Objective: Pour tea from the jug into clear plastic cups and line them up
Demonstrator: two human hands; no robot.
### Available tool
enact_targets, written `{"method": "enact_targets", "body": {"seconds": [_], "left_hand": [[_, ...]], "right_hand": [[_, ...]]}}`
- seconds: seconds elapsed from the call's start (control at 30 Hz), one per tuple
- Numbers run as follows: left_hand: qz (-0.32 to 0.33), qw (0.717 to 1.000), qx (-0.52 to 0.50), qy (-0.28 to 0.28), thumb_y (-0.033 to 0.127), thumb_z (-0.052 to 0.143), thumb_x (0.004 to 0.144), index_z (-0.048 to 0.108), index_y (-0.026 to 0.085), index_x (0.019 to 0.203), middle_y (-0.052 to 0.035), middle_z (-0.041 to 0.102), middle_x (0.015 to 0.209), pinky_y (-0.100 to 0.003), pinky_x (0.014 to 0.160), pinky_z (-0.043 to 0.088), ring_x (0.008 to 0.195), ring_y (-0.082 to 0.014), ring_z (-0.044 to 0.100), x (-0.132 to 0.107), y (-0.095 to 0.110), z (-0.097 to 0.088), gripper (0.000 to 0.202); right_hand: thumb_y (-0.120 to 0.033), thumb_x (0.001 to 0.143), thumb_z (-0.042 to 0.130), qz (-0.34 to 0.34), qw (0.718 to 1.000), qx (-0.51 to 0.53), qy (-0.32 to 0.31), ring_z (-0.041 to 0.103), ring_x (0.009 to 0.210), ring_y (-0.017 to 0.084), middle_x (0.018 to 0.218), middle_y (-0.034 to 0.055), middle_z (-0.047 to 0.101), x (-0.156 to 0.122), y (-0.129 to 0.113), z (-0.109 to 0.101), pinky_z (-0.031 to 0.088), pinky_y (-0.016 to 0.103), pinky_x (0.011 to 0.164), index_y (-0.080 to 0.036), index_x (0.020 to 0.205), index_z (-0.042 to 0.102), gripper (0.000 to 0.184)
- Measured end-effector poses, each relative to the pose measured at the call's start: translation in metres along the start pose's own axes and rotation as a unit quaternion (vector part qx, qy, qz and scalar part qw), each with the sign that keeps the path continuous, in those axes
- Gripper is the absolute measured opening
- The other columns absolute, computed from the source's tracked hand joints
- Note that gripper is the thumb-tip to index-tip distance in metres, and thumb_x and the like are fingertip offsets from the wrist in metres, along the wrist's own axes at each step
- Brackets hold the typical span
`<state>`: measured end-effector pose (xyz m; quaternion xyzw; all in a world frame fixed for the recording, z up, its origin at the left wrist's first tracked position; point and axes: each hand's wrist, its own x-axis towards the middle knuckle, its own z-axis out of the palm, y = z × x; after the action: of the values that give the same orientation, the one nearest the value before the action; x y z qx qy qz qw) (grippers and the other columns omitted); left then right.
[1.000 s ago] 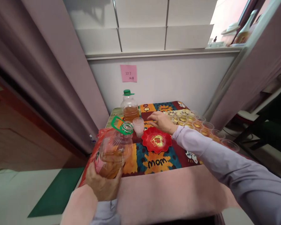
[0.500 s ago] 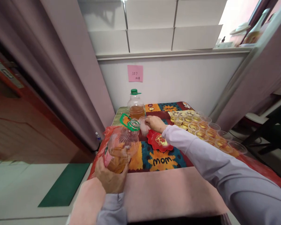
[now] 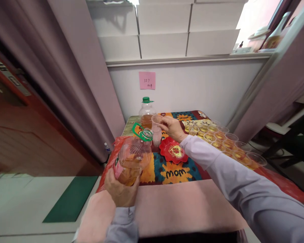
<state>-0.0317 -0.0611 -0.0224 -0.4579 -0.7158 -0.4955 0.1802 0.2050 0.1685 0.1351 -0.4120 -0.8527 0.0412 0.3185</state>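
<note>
My left hand (image 3: 123, 189) is wrapped round the lower part of a large clear jug (image 3: 134, 157), which is uncapped and part filled with amber liquid. A green handle ring (image 3: 143, 134) sits at its neck. My right hand (image 3: 172, 127) pinches the rim of a clear plastic cup (image 3: 156, 120), lifted partly out of a stack of cups (image 3: 156, 137) standing behind the jug's mouth. Below my right hand lies a red scalloped plate (image 3: 164, 148) with a gold pattern. Behind the stack stands a second jug (image 3: 146, 113), green-capped, with amber liquid inside.
Several clear cups of yellow liquid (image 3: 220, 136) stand in rows at the right of the table. A patterned "mom" cloth (image 3: 176, 172) and a pink cloth (image 3: 187, 206) cover the tabletop. A pink note (image 3: 147, 80) is stuck to the wall behind.
My right hand has risen and shifted slightly right, drawing one cup up from the stack. My left hand stays on the jug.
</note>
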Motion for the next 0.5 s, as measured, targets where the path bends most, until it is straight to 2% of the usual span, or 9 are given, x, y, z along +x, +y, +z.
{"method": "enact_targets", "body": {"seconds": [0.1, 0.17, 0.23, 0.37, 0.43, 0.5], "left_hand": [[0.027, 0.999, 0.003, 0.024, 0.074, 0.092, 0.064, 0.044, 0.013, 0.156, -0.0264, 0.057, 0.149, -0.069, 0.120, 0.042, 0.139, -0.0471, 0.057, -0.002, -0.004, 0.003, 0.120], [0.046, 0.998, 0.006, 0.044, 0.074, 0.092, 0.064, 0.043, 0.011, 0.157, -0.0273, 0.056, 0.149, -0.070, 0.122, 0.040, 0.141, -0.0483, 0.054, -0.003, -0.005, 0.006, 0.122], [0.048, 0.998, 0.008, 0.047, 0.074, 0.093, 0.064, 0.043, 0.011, 0.159, -0.0275, 0.056, 0.149, -0.071, 0.122, 0.039, 0.142, -0.0492, 0.054, -0.005, -0.005, 0.008, 0.124], [0.044, 0.998, 0.006, 0.035, 0.072, 0.094, 0.065, 0.039, 0.011, 0.162, -0.0280, 0.055, 0.151, -0.070, 0.122, 0.040, 0.144, -0.0495, 0.053, -0.007, -0.005, 0.008, 0.127], [0.053, 0.998, 0.006, 0.033, 0.070, 0.094, 0.066, 0.039, 0.010, 0.163, -0.0286, 0.054, 0.153, -0.070, 0.122, 0.041, 0.144, -0.0496, 0.052, -0.007, -0.006, 0.008, 0.127], [0.058, 0.998, 0.008, 0.028, 0.069, 0.094, 0.065, 0.039, 0.010, 0.163, -0.0286, 0.054, 0.152, -0.070, 0.122, 0.041, 0.143, -0.0496, 0.053, -0.006, -0.007, 0.008, 0.127]], "right_hand": [[-0.031, 0.108, 0.069, -0.037, 0.993, 0.047, 0.106, 0.073, 0.102, 0.024, 0.110, 0.0093, 0.079, -0.018, 0.018, -0.015, 0.054, 0.034, 0.095, -0.022, 0.105, 0.081, 0.015], [-0.031, 0.106, 0.071, -0.058, 0.989, 0.063, 0.118, 0.073, 0.096, 0.023, 0.104, 0.0084, 0.078, -0.042, 0.036, -0.015, 0.054, 0.032, 0.090, -0.022, 0.100, 0.079, 0.013], [-0.030, 0.105, 0.072, -0.057, 0.993, 0.063, 0.083, 0.073, 0.092, 0.023, 0.099, 0.0078, 0.077, -0.072, 0.053, -0.006, 0.054, 0.032, 0.085, -0.023, 0.095, 0.077, 0.013], [-0.027, 0.104, 0.073, 0.004, 0.999, 0.037, -0.008, 0.074, 0.086, 0.022, 0.095, 0.0072, 0.078, -0.125, 0.076, 0.027, 0.056, 0.032, 0.079, -0.023, 0.088, 0.076, 0.016], [-0.026, 0.103, 0.072, 0.017, 0.999, 0.034, -0.020, 0.075, 0.086, 0.023, 0.096, 0.0081, 0.079, -0.140, 0.079, 0.038, 0.059, 0.033, 0.079, -0.023, 0.090, 0.078, 0.015], [-0.026, 0.103, 0.072, 0.022, 0.999, 0.033, -0.020, 0.078, 0.093, 0.026, 0.106, 0.0105, 0.081, -0.147, 0.079, 0.042, 0.062, 0.036, 0.084, -0.022, 0.101, 0.081, 0.010]]}}
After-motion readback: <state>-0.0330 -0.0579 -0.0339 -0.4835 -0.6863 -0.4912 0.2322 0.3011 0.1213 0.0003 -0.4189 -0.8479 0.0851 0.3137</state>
